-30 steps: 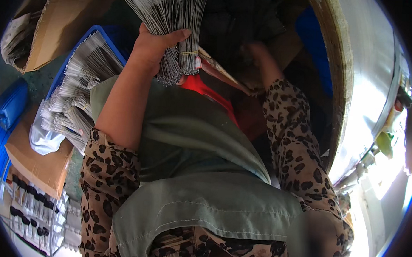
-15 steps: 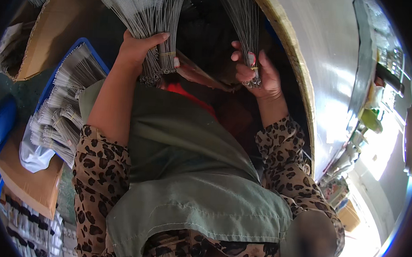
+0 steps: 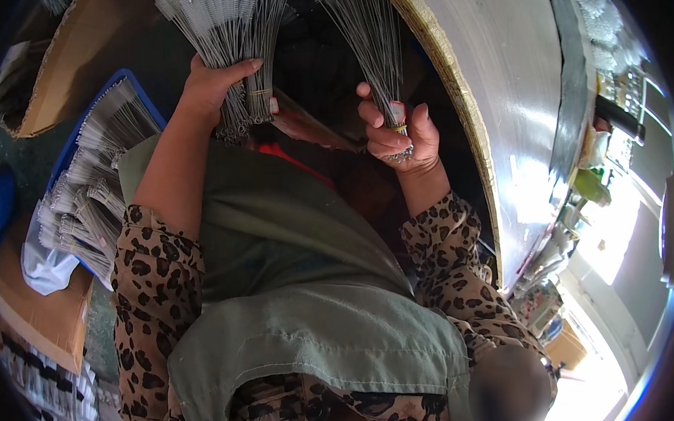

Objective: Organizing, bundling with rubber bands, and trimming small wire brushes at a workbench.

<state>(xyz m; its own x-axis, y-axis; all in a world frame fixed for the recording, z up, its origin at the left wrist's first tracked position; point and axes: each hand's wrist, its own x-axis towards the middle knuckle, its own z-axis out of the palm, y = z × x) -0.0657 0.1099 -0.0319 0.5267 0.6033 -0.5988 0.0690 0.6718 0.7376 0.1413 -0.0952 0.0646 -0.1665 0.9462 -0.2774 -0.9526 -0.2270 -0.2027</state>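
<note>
Wrapped around thick bundles of thin wire brushes (image 3: 220,36) is my left hand (image 3: 217,85), its thumb pressed across the wires. The pale bristle ends fan out upward and the looped ends hang below my fingers. One bundle at its right side has a yellow band. My right hand (image 3: 400,138) grips another bundle of wire brushes (image 3: 370,46) near its looped lower end. A small red-and-white tag (image 3: 398,110) and a yellow band show on that bundle. Its upper end leaves the top of the picture.
Left of my lap, a blue-rimmed bin (image 3: 73,135) holds several more brush bundles (image 3: 94,185). Cardboard boxes (image 3: 43,303) stand below it and at the upper left (image 3: 96,49). A metal-topped table (image 3: 500,90) with a worn edge curves along my right side.
The whole view has shifted slightly. My right hand and its bundle are a little nearer the left one, and its brush bundle tilts more to the left.
</note>
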